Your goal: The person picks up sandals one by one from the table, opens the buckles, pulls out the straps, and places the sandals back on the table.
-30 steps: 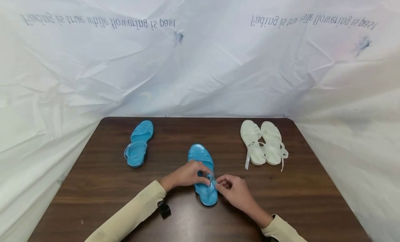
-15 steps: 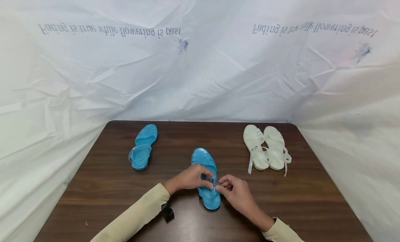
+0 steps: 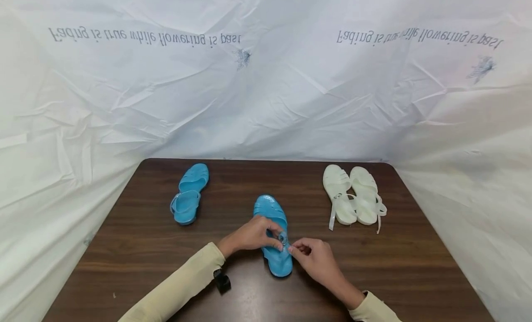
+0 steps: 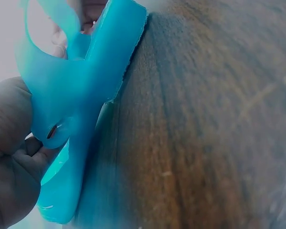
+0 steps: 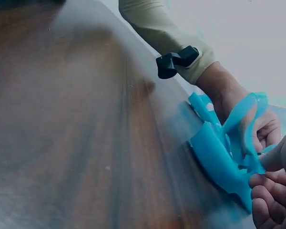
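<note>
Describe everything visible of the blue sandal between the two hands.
The blue sandal is glossy and plastic-looking, with a rounded, slotted toe, low heel and looping strap. It lies sole down on the dark table, toe towards the far edge. The left hand and right hand both pinch its strap; whether that is fastened cannot be told.

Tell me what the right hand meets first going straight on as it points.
The right hand would likely meet the blue sandal first, which it seems to pinch; beyond that, perhaps the left hand, though depth is unclear.
</note>
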Tool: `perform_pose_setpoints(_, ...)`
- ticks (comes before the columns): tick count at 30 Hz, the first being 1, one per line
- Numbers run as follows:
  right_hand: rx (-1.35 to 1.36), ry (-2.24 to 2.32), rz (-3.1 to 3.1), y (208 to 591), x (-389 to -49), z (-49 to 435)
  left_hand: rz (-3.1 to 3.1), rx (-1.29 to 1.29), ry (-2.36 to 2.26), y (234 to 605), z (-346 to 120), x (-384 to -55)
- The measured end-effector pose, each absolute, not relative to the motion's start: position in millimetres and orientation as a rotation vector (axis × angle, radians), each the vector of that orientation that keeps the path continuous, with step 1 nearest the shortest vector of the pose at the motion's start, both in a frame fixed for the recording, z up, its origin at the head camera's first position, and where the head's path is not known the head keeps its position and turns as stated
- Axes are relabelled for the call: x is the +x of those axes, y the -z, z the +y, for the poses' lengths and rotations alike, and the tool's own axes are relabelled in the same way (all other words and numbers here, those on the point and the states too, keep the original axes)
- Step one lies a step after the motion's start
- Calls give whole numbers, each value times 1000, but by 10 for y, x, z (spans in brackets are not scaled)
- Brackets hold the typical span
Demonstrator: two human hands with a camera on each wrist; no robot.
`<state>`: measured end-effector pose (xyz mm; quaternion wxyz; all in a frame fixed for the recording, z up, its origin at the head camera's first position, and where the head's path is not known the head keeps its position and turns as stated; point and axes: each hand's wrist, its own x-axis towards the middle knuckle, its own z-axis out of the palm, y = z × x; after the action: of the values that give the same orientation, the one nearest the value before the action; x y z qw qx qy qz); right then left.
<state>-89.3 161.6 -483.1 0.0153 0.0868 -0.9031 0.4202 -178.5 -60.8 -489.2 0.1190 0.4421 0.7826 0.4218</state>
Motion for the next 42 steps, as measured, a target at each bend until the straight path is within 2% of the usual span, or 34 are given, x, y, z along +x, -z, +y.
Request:
perform_pose_setpoints(12, 333, -1270, -2755, 4852, -991, 1580, 2215, 1253, -1309, 4909, -604, -1805)
perform_pose_setpoints(25, 245, -1341, -2729, 4890, -927, 1515, 2193, 1205, -1264, 4799, -640, -1805)
perform_pose_setpoints(34, 215, -1316, -2706, 4912, -942, 1450, 2230, 1264, -1267, 4796, -618, -1824)
perform_pose_setpoints(42, 329, -1134, -2675, 4937, -991, 1388, 2254, 1235, -1243, 4780, -634, -1803)
